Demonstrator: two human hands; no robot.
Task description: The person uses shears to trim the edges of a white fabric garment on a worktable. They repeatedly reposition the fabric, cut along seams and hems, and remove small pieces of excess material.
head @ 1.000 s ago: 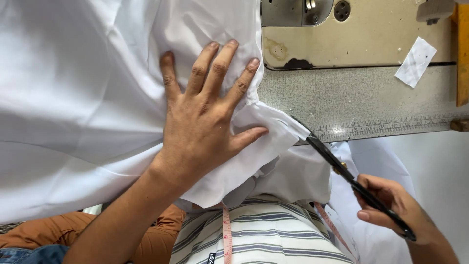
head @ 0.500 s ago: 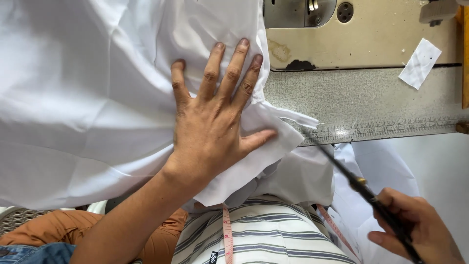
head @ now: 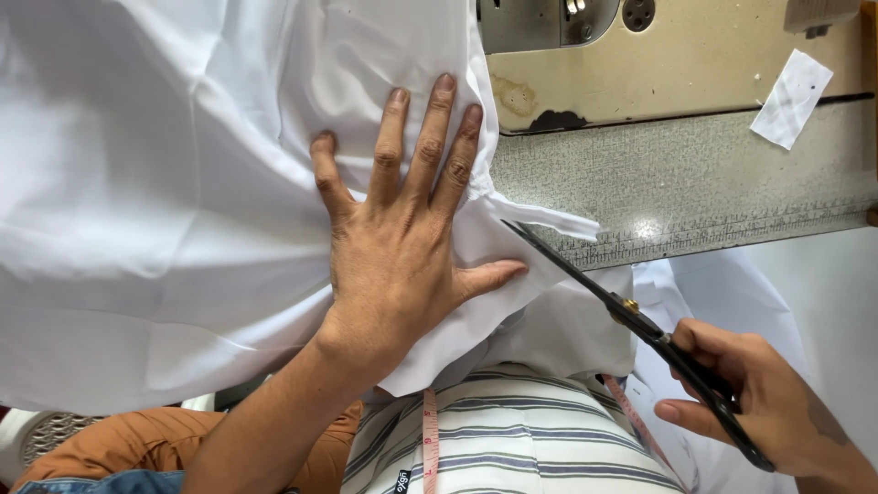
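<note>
Trimming white cloth at the table

Left hand (head: 402,265) lay flat, fingers spread, pinning the cloth (head: 165,210) on the table (head: 695,192). Right hand (head: 759,402), grip clamped on black scissors (head: 631,316), had the blades parted right at the cloth's edge, beside the left thumb.

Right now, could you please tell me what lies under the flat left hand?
The left hand presses on bunched white cotton fabric. The grey speckled sewing table shows beside it; whatever lies beneath the fabric is covered.
</note>
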